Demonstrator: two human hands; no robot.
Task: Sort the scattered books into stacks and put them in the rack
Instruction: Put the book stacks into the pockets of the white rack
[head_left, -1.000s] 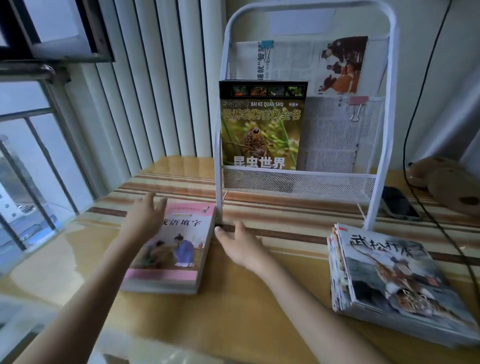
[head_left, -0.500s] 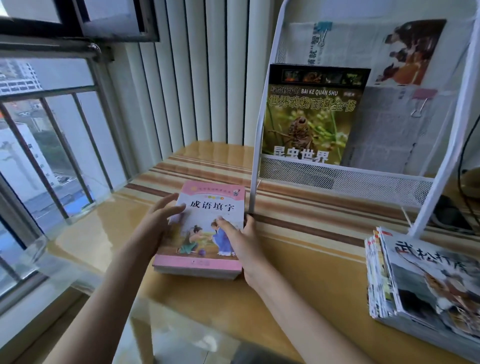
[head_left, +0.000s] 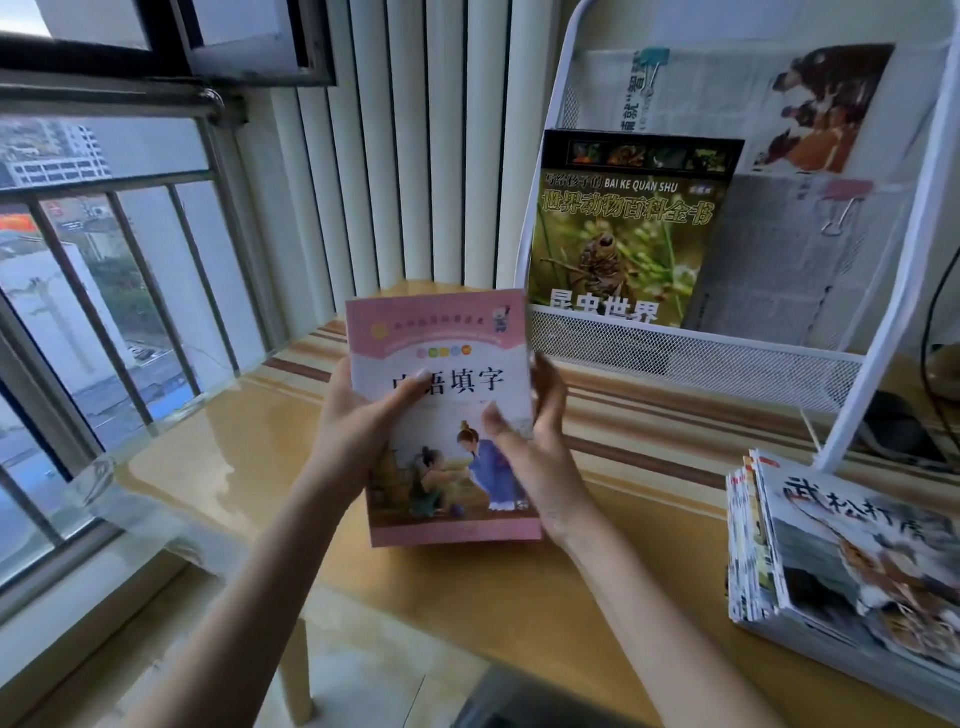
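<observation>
A stack of pink-covered books (head_left: 447, 353) is held up off the table, cover facing me. My left hand (head_left: 358, 421) grips its left edge with the thumb across the cover. My right hand (head_left: 530, 447) holds its right edge, thumb on the cover too. Behind stands the white wire rack (head_left: 696, 348), with a green insect book (head_left: 623, 234) upright in its lower mesh shelf and clipped newspapers behind it. A second stack of thin picture books (head_left: 852, 561) lies on the table at the right.
The yellow wooden table (head_left: 249, 467) runs left to a glass edge by the window bars (head_left: 130, 291). White vertical blinds (head_left: 415, 140) hang behind. A dark phone (head_left: 898, 431) and a black cable lie behind the rack's right leg.
Both hands closed on the pink book stack and lifted it from the table, tilting it upright toward me. The view shifted closer to the rack.
</observation>
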